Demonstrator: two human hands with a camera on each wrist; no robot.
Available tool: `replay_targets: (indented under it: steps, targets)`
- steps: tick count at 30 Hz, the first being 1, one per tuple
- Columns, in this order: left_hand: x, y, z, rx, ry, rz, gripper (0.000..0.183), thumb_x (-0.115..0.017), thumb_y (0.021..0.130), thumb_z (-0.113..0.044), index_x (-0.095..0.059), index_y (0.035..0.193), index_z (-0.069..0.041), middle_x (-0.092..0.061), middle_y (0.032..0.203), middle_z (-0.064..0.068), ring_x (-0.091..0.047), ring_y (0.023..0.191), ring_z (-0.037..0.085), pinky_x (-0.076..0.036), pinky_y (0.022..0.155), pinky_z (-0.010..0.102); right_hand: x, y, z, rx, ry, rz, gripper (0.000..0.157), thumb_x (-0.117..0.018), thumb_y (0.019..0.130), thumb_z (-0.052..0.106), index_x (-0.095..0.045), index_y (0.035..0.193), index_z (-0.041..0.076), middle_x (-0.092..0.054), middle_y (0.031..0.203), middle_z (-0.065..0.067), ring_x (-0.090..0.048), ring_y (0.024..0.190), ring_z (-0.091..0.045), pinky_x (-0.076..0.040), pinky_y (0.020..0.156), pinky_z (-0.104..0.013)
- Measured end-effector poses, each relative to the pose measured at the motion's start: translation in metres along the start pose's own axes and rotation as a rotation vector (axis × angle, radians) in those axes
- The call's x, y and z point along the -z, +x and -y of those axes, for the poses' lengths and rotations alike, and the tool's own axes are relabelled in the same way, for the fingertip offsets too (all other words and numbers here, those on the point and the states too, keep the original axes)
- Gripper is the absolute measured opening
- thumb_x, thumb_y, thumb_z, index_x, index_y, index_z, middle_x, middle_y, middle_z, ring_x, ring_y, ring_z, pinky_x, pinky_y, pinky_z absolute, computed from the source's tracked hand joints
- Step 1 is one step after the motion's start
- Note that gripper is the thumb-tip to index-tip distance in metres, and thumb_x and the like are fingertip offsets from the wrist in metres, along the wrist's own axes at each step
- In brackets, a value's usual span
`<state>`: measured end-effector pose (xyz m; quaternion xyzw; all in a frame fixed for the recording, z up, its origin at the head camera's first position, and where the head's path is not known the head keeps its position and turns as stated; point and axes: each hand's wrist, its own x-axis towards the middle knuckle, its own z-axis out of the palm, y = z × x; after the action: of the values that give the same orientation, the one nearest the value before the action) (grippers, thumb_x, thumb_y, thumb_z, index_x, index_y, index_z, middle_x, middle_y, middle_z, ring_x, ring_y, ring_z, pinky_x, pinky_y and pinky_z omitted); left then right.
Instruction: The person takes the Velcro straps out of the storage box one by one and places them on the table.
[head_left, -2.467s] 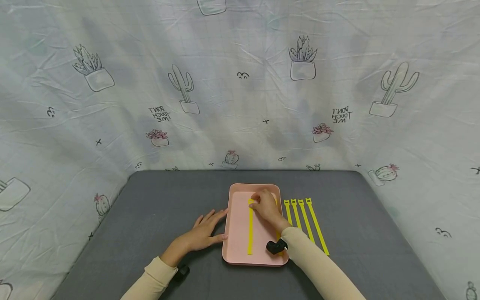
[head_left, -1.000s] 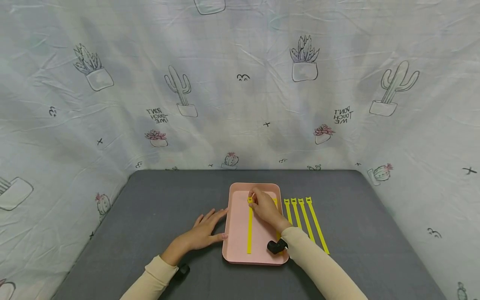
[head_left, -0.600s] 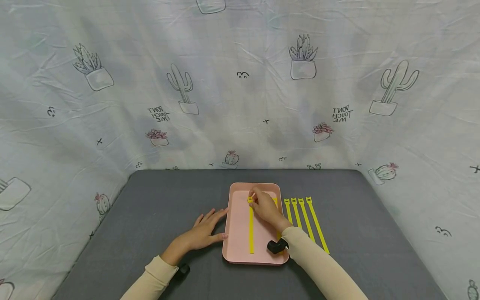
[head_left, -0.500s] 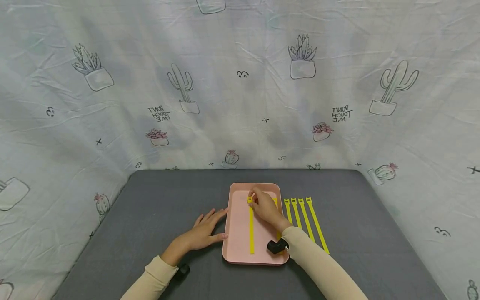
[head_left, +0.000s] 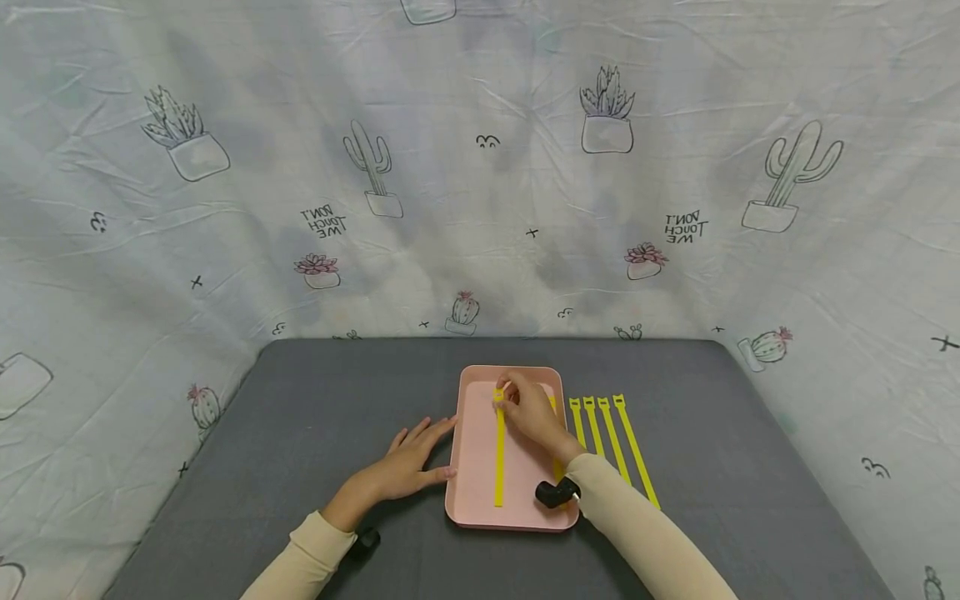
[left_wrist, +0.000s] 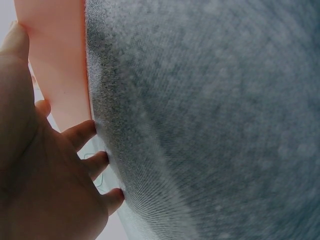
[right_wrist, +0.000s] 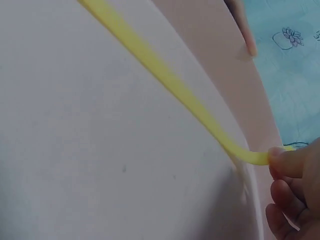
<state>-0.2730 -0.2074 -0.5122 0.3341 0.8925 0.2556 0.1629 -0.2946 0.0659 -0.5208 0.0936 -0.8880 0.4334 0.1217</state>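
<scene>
The sleeves (head_left: 641,529) are plain cream, with a small, rounded black camera (head_left: 553,494) beside each cuff (head_left: 324,540).

backdrop: pale wrinkled cactus-print sheet (head_left: 480,187) | furniture: grey table (head_left: 360,400) | light: diffuse

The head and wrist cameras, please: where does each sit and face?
Head: worn there, facing forward and down over pink tray; left hand, right hand, sleeves show.
Left wrist: worn there, facing tray and gray table; left hand shows.
Right wrist: worn there, facing yellow strap; right hand, left finger show.
All share the tray.
</scene>
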Motion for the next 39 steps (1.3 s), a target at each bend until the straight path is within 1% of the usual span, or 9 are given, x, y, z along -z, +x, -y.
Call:
replay_targets:
  steps: [7, 9, 12, 17, 20, 24, 34, 39]
  targets:
    - [0.0, 0.0, 0.0, 0.002, -0.001, -0.001, 0.082, -0.058, 0.094, -0.055, -0.018, 0.16, -0.027, -0.024, 0.166, 0.005, -0.013, 0.155, 0.04, -0.006, 0.116, 0.072, 0.003, 0.0, 0.006, -0.009, 0.065, -0.012, 0.025, -0.075, 0.086, 0.002, -0.061, 0.104, 0.013, -0.059, 0.077, -0.001, -0.051, 0.069, -0.013, -0.042, 0.064, -0.02]
    - [0.0, 0.0, 0.0, 0.002, 0.002, -0.001, 0.082, -0.058, 0.094, -0.055, -0.018, 0.16, -0.027, -0.024, 0.166, 0.005, -0.013, 0.155, 0.04, -0.006, 0.116, 0.072, 0.006, 0.0, 0.01, -0.003, 0.091, -0.01, 0.026, -0.075, 0.085, 0.001, -0.062, 0.105, 0.011, -0.059, 0.077, -0.002, -0.051, 0.07, -0.013, -0.042, 0.064, -0.021]
    - [0.004, 0.004, 0.003, -0.009, 0.006, 0.0, 0.082, -0.059, 0.094, -0.055, -0.019, 0.16, -0.027, -0.024, 0.165, 0.005, -0.013, 0.155, 0.04, -0.007, 0.116, 0.072, 0.008, 0.005, 0.015, 0.01, 0.107, -0.015, 0.026, -0.075, 0.084, 0.0, -0.063, 0.106, 0.009, -0.061, 0.078, -0.003, -0.052, 0.07, -0.011, -0.042, 0.064, -0.021]
    - [0.011, 0.01, 0.009, -0.023, 0.011, 0.008, 0.082, -0.059, 0.094, -0.055, -0.019, 0.16, -0.026, -0.027, 0.165, 0.006, -0.014, 0.154, 0.04, -0.009, 0.115, 0.073, 0.012, 0.013, 0.023, 0.028, 0.108, -0.032, 0.026, -0.076, 0.084, 0.003, -0.065, 0.107, 0.009, -0.063, 0.078, -0.003, -0.051, 0.067, -0.009, -0.042, 0.063, -0.021]
    - [0.014, 0.015, 0.013, -0.029, 0.013, 0.016, 0.082, -0.059, 0.094, -0.055, -0.019, 0.16, -0.026, -0.028, 0.164, 0.006, -0.014, 0.154, 0.04, -0.009, 0.115, 0.073, 0.015, 0.016, 0.03, 0.009, 0.121, -0.041, 0.025, -0.076, 0.086, 0.005, -0.065, 0.107, 0.012, -0.063, 0.078, -0.002, -0.051, 0.065, -0.011, -0.042, 0.062, -0.022]
    - [0.019, 0.02, 0.019, -0.039, 0.014, 0.023, 0.082, -0.058, 0.094, -0.056, -0.019, 0.16, -0.027, -0.027, 0.164, 0.006, -0.014, 0.154, 0.04, -0.009, 0.115, 0.073, 0.019, 0.021, 0.038, 0.005, 0.138, -0.05, 0.023, -0.074, 0.088, 0.006, -0.065, 0.108, 0.013, -0.064, 0.08, -0.003, -0.051, 0.064, -0.012, -0.042, 0.06, -0.022]
    - [0.019, 0.02, 0.017, -0.04, 0.013, 0.026, 0.082, -0.058, 0.095, -0.054, -0.019, 0.16, -0.026, -0.024, 0.166, 0.005, -0.013, 0.154, 0.041, -0.008, 0.115, 0.073, 0.03, 0.019, 0.049, 0.035, 0.133, -0.083, 0.023, -0.075, 0.087, 0.006, -0.066, 0.108, 0.012, -0.065, 0.08, -0.003, -0.05, 0.064, -0.012, -0.041, 0.061, -0.021]
    - [0.019, 0.02, 0.016, -0.043, 0.019, 0.027, 0.081, -0.058, 0.095, -0.054, -0.018, 0.16, -0.026, -0.024, 0.166, 0.006, -0.013, 0.154, 0.041, -0.008, 0.115, 0.074, 0.037, 0.017, 0.054, 0.038, 0.134, -0.104, 0.023, -0.076, 0.087, 0.008, -0.067, 0.107, 0.013, -0.065, 0.079, -0.001, -0.051, 0.064, -0.013, -0.043, 0.061, -0.021]
